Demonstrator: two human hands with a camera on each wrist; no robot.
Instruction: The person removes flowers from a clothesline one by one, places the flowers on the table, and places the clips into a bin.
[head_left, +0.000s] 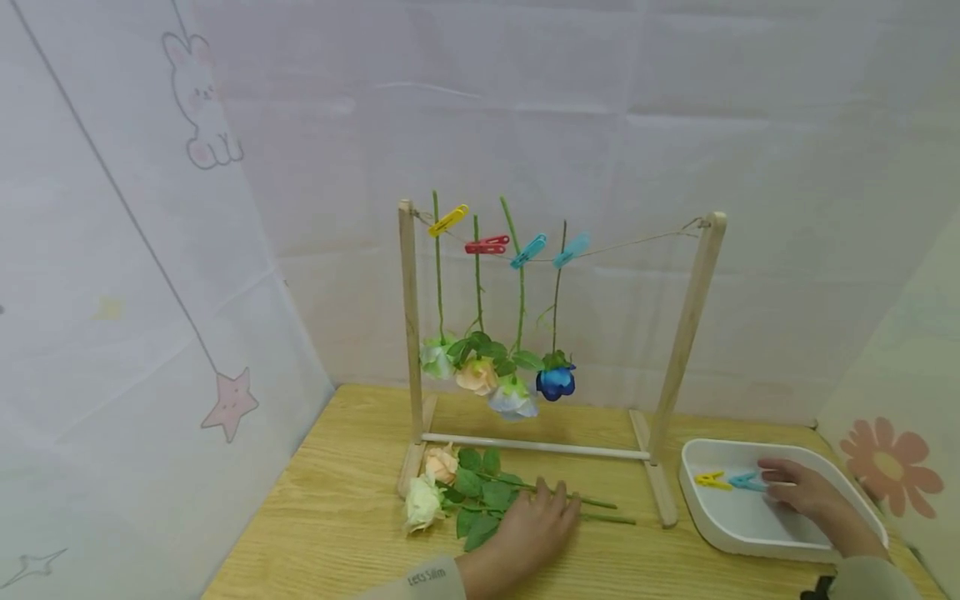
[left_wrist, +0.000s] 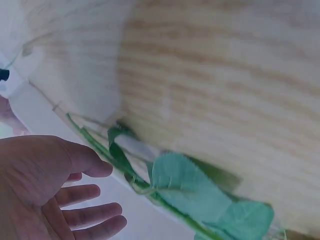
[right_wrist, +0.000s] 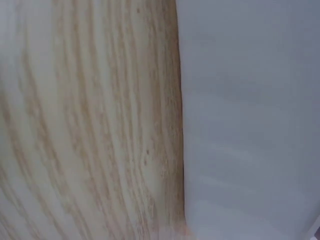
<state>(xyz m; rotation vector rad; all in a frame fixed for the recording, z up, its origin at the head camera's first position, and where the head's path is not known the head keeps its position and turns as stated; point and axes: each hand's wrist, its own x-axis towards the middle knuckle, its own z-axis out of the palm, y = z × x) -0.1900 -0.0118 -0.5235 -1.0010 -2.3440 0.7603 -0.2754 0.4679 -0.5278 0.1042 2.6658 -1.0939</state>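
Two artificial roses lie on the table: a peach rose point(head_left: 441, 463) and a cream rose point(head_left: 424, 503), with green leaves point(left_wrist: 187, 182) and stems pointing right. My left hand point(head_left: 534, 525) hovers over their stems, fingers spread; in the left wrist view, the thumb and fingers of the left hand point(left_wrist: 55, 187) are apart beside a stem point(left_wrist: 107, 152), holding nothing. Inside the white tray point(head_left: 757, 533), my right hand point(head_left: 806, 492) reaches in from the right, its loosely extended fingertips at the end of a light blue clothespin point(head_left: 746, 482). A yellow clothespin point(head_left: 712, 481) lies beside it.
Behind the roses stands a wooden frame point(head_left: 408, 325) with a string between its posts. Yellow, red and blue clothespins hold several roses upside down on it, including a blue rose point(head_left: 556, 382). The right wrist view shows wood-grain table point(right_wrist: 100, 120) and a pale surface point(right_wrist: 250, 120).
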